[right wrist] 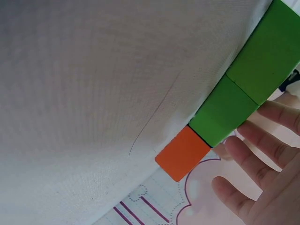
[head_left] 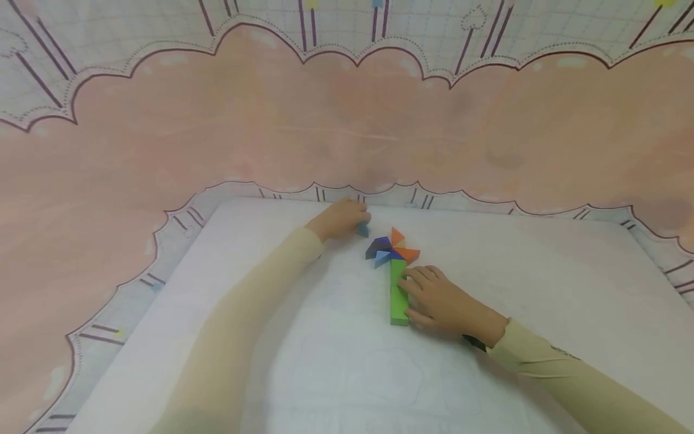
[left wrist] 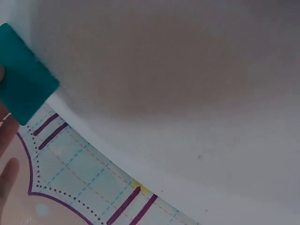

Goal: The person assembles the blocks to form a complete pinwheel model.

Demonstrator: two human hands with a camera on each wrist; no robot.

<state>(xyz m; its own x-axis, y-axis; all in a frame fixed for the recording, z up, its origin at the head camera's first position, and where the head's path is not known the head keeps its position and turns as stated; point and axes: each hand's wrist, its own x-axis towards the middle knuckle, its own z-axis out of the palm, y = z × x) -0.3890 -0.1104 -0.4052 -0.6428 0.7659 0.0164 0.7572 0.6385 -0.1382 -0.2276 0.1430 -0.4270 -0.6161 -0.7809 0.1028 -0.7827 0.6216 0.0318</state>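
My left hand (head_left: pixel 340 218), at the far side of the white table, pinches a teal block (head_left: pixel 362 229). In the left wrist view the teal block (left wrist: pixel 26 75) shows a flat four-sided face, with fingertips at the left edge. My right hand (head_left: pixel 439 299) has its fingers spread and loosely extended, touching the right side of the green blocks (head_left: pixel 399 304). These green blocks (right wrist: pixel 227 112) lie end to end in a row. At their far end sits a pinwheel-like cluster of dark blue blocks (head_left: pixel 379 244), orange blocks (head_left: pixel 405 255) and a light blue block (head_left: pixel 381 258).
The white tabletop (head_left: pixel 336 361) stretches around the blocks. Beyond its far edge lies a patterned peach and white cloth (head_left: pixel 352 132). Something dark (head_left: pixel 474 342) shows beneath the right wrist.
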